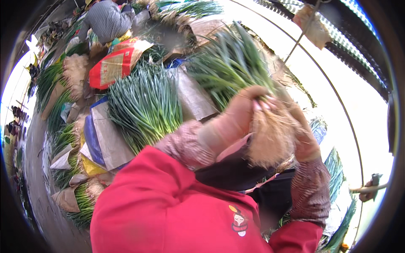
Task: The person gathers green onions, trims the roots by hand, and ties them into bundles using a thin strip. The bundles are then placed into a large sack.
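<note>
A bunch of scallions (237, 60) is raised before me, its green leaves pointing up and away and its pale fibrous roots (272, 136) hanging towards my lap. My left hand (237, 114) wraps around the stems just above the roots. On the bunch's other side, my right hand (299, 126) lies along the stems and roots, blurred and with its fingers mostly hidden behind them. Left of the held bunch, a thick pile of scallions (148, 101) leans beside a sheet of brown paper (193, 91).
A red and tan printed bag (110, 68) lies beyond the pile. Rows of rooted scallions (76, 72) with paper wraps line the left. Farther off, a person in a checked shirt (106, 20) bends over. A metal pole (368, 189) juts in at the right.
</note>
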Available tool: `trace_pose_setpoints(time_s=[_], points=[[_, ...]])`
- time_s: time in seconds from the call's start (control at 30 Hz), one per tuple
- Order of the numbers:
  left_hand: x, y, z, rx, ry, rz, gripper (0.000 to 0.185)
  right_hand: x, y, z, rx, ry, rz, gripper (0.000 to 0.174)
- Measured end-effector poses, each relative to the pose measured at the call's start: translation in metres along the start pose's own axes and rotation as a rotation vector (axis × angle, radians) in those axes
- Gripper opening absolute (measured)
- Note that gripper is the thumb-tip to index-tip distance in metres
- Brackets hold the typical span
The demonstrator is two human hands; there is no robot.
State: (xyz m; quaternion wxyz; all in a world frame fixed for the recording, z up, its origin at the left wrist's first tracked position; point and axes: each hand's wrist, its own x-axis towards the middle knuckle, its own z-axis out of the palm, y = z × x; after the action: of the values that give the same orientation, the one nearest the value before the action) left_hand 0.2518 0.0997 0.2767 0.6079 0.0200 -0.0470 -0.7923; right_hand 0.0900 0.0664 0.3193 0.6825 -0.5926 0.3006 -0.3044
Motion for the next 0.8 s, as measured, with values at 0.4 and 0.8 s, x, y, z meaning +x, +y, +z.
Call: trace_pose_setpoints(time_s=[0.4,0.8], points=[[-0.182,0.212,-0.193,0.972,0.679,0.395,0.024,0.192,0.242,0.224,0.120,-0.486,0.471,0.082],[-0.263,0.155,-0.291,1.209,1.364,1.008,0.048,0.144,0.400,0.211,-0.700,-0.662,0.567,0.056]])
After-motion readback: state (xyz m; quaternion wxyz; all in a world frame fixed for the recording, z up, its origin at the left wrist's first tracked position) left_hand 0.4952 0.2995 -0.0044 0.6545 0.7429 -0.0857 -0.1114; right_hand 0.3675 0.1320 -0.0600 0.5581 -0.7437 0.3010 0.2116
